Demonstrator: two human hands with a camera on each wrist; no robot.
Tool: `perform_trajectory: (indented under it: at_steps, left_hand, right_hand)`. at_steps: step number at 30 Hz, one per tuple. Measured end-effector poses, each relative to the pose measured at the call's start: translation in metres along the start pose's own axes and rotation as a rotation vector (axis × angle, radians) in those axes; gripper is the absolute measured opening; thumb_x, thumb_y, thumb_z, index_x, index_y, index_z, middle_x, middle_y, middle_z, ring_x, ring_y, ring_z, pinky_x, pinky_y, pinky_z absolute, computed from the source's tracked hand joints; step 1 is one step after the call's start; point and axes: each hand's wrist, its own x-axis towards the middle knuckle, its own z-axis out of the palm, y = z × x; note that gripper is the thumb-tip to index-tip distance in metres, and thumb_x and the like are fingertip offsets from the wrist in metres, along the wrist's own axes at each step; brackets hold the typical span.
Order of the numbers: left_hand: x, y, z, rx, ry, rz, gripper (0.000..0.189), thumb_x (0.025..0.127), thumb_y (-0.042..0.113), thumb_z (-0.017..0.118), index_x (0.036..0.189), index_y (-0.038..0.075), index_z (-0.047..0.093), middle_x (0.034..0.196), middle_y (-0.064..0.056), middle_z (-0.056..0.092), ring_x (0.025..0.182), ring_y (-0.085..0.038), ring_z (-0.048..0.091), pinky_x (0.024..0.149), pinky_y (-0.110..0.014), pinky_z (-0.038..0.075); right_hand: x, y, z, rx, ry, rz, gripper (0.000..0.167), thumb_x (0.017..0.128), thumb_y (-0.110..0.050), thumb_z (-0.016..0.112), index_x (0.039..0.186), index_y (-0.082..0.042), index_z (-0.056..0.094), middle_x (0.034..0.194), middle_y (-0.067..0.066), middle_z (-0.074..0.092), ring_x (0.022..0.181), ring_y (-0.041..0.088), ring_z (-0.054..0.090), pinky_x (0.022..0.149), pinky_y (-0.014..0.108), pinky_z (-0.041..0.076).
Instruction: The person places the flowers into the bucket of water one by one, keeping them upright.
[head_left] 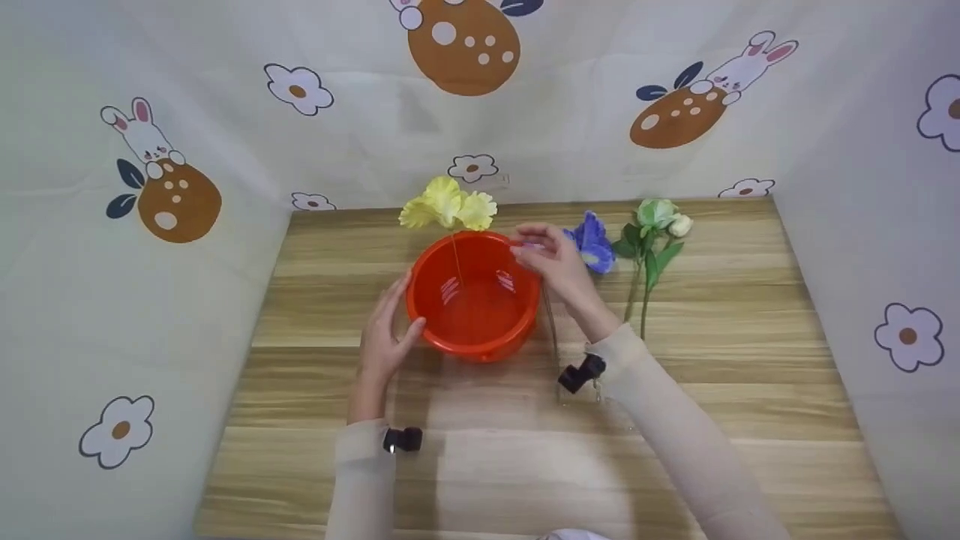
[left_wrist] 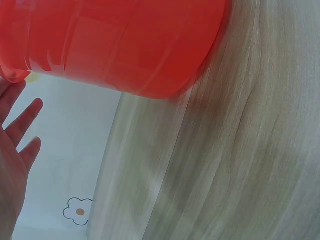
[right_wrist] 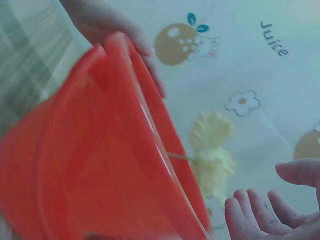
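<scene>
A red bucket stands on the table, with a yellow artificial flower in it; the bloom leans over the far rim. My left hand rests against the bucket's left side, thumb at the rim. In the left wrist view its fingers are spread and fairly straight. Over the right rim hovers my right hand; the right wrist view shows its fingers loosely bent around nothing. Just right of that hand lies a purple-blue flower, partly hidden behind it, its stem running toward me.
Farther right, a pale green rose with a whitish bud and green leaves lies on the wood-grain table. A cream cloth printed with rabbits and flowers encloses the table at the back and sides.
</scene>
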Motion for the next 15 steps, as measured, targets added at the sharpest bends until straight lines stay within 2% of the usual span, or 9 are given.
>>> perform_trajectory:
  at_steps: [6,8,12,15]
  left_hand:
    - [0.000,-0.001,0.000,0.006,0.001,-0.012,0.067,0.089,0.027,0.065,0.152,0.016,0.044,0.153,-0.008,0.049,0.143,-0.027,0.044,0.121,-0.055,0.030]
    - [0.000,-0.001,0.001,0.003,-0.002,-0.021,0.067,0.089,0.028,0.065,0.152,0.017,0.043,0.153,-0.007,0.049,0.143,-0.027,0.044,0.122,-0.054,0.029]
    - [-0.001,-0.001,0.002,-0.004,-0.008,-0.032,0.068,0.089,0.027,0.066,0.152,0.018,0.042,0.155,-0.006,0.048,0.144,-0.028,0.043,0.123,-0.054,0.026]
    - [-0.002,0.000,0.002,-0.005,-0.006,-0.039,0.068,0.089,0.027,0.066,0.153,0.020,0.042,0.155,-0.004,0.047,0.144,-0.028,0.042,0.122,-0.056,0.028]
  right_hand:
    - [-0.004,-0.003,-0.047,0.124,0.066,-0.044,0.040,0.096,0.002,0.056,0.135,0.008,0.046,0.125,0.021,0.060,0.102,0.008,0.069,0.094,0.026,0.057]
    - [-0.005,0.000,-0.064,0.145,0.097,-0.049,0.039,0.097,0.002,0.056,0.134,0.007,0.046,0.124,0.018,0.062,0.102,0.008,0.069,0.094,0.025,0.057]
    - [-0.007,0.010,-0.099,0.189,0.166,-0.050,0.033,0.097,0.001,0.057,0.129,0.001,0.050,0.110,0.002,0.068,0.098,0.009,0.070,0.093,0.026,0.057]
    - [-0.010,0.019,-0.122,0.220,0.215,-0.046,0.029,0.097,0.000,0.058,0.125,-0.002,0.052,0.103,-0.004,0.071,0.095,0.008,0.071,0.091,0.025,0.058]
